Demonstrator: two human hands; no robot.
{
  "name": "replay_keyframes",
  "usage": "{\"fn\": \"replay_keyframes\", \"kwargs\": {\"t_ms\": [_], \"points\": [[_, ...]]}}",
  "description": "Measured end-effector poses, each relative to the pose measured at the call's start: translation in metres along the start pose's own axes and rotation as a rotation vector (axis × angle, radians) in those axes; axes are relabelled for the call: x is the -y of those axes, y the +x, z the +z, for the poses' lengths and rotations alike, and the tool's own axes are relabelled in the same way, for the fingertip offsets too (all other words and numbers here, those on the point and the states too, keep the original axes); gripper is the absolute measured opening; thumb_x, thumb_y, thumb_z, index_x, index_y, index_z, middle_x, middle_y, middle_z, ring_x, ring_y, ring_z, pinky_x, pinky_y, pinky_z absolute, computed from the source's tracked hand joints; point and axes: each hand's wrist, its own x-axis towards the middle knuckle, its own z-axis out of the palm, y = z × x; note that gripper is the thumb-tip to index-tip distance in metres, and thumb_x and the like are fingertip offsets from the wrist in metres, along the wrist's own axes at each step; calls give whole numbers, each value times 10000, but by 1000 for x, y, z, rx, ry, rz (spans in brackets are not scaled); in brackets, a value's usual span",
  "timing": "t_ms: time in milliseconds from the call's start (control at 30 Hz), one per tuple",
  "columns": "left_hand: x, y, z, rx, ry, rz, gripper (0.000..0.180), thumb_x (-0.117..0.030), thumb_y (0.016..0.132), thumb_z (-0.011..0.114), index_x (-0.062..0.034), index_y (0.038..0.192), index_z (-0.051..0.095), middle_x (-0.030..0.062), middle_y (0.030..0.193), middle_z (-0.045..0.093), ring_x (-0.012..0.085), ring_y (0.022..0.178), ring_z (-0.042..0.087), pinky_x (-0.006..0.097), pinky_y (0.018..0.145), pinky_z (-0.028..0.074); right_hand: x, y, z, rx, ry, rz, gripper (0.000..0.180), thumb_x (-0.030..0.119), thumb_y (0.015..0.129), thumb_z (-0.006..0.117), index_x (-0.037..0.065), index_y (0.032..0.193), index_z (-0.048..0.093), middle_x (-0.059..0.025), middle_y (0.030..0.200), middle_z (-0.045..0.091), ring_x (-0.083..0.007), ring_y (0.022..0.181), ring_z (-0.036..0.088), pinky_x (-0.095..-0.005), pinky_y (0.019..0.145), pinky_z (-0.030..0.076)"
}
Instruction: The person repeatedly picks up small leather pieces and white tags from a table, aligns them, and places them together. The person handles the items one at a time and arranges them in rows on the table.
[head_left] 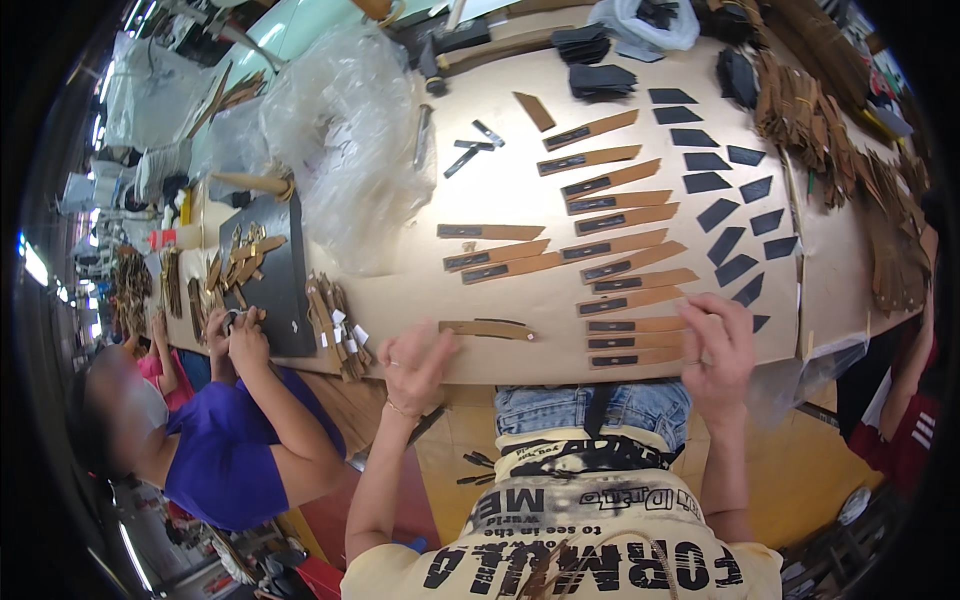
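Note:
My left hand [418,365] is at the table's near edge, slightly blurred, its fingers apart. Its fingertips are beside the left end of a single brown leather strip [485,328] with a dark curved edge. My right hand [718,340] hovers by the pointed ends of several tan leather strips [635,341], its fingers bent but apart. I see nothing held in either hand. Each tan strip bears a dark rectangular patch near its left end. More of these strips, such as the tan strip [510,267], lie in overlapping rows in front of me.
Black cut pieces [716,215] are spread at the right. Bundled brown strips [800,110] lie at the far right. A clear plastic bag [345,150] and a hammer [431,68] are at the back left. A co-worker in purple [235,440] works at a dark board [285,285] on the left.

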Motion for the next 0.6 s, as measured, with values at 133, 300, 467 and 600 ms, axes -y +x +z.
{"fn": "replay_keyframes", "kwargs": {"t_ms": [133,300,467,600], "points": [[-15,-27,7,-45,-72,-408,316,-106,812,690,-71,1126,687,170,1317,564,271,1111,597,376,846,453,4,2,15,53,-16,-181,289,-1,781,695,99,1052,707,-57,1047,664,-236,930,622,-380,839,413],[-24,-37,41,-251,-237,-590,367,-215,805,551,-19,1098,654,229,1294,528,354,1068,584,440,833,476,-11,-16,16,-115,-52,-142,267,7,787,711,102,1037,705,-53,1015,665,-234,930,620,-378,858,398],[-21,-43,39,-174,-141,-569,440,-388,788,522,-42,1020,665,219,1251,547,365,1028,594,436,805,487,-22,-23,-2,-106,-46,-158,241,21,798,721,99,1025,699,-47,1002,664,-232,925,616,-380,871,383],[-23,-38,39,-163,-120,-618,433,-409,787,518,-53,994,650,213,1258,545,368,1022,594,437,817,491,-27,-1,-19,-74,-34,-213,243,31,804,718,96,1037,693,-40,987,658,-232,915,609,-380,883,373]]}}
